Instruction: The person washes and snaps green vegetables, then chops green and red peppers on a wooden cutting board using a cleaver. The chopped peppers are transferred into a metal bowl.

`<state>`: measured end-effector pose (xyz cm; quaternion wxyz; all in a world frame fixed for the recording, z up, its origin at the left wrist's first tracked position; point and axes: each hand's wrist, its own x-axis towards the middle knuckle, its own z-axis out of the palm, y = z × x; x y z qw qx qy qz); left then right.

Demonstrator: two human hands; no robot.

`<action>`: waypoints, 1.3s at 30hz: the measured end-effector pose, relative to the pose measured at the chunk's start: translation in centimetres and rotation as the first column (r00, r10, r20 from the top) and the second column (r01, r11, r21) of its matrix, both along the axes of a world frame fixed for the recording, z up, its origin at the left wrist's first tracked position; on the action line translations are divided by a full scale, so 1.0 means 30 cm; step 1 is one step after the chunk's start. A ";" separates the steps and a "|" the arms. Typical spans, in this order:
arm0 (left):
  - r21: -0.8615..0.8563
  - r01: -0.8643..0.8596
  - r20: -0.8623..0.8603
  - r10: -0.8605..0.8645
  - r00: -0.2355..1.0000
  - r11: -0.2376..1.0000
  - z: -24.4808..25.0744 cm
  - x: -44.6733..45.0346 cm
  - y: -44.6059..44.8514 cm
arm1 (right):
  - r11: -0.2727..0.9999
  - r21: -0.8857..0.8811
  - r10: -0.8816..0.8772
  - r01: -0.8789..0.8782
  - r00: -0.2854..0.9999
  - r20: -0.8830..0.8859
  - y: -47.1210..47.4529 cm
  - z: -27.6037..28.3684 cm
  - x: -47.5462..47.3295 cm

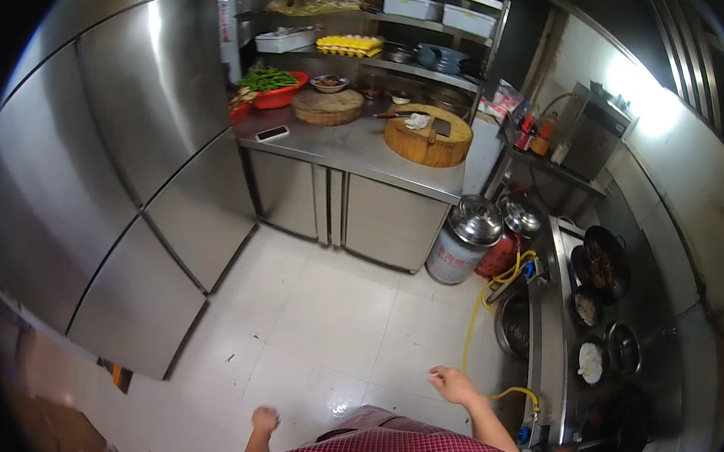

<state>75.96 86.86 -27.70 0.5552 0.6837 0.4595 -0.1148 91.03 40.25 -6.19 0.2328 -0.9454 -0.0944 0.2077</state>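
Over the tiled floor hangs my left hand (266, 418), low in the picture; it looks loosely curled, and nothing shows in it. My right hand (451, 385) is farther right, near the stove's front edge, with bent fingers and nothing visible in them. Beyond both hands stands a steel counter (343, 140). A round wooden chopping block (427, 144) on it carries a cleaver (440, 127), a knife with a dark handle (392, 115) and a crumpled white cloth or tissue (417, 122). A second chopping block (327, 107), a phone (272, 133) and a red basin of green vegetables (283, 94) are to its left.
A steel refrigerator (127, 108) fills the left side. At the right, the stove (552, 346) holds a wok (615, 435) and several pans. Gas cylinders (454, 257) with metal lids on top and a yellow hose (470, 332) stand between counter and stove. Shelves hold yellow egg trays (350, 45).
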 end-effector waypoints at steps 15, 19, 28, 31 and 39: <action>0.253 0.855 -0.091 -0.868 0.488 0.453 0.102 1.151 -0.018 | 0.968 -0.028 -0.249 0.251 0.966 0.076 0.009 -0.094 0.939; 0.111 0.168 -0.076 -0.160 0.984 0.980 0.055 1.082 0.253 | 0.984 0.013 -0.175 0.177 0.959 0.222 0.150 0.030 1.371; 0.134 0.297 -0.359 -0.232 0.904 0.946 -0.161 1.299 0.458 | 0.977 0.195 -0.195 0.091 0.760 0.621 0.290 0.234 2.188; 0.197 0.614 -0.305 -0.547 0.779 0.765 -0.182 1.693 0.452 | 0.954 0.225 -0.300 0.200 0.697 0.651 0.312 0.261 2.450; 0.129 0.286 0.496 -0.311 0.811 0.950 0.290 2.705 0.322 | 0.958 0.107 -0.268 0.268 0.690 0.672 0.380 0.173 2.946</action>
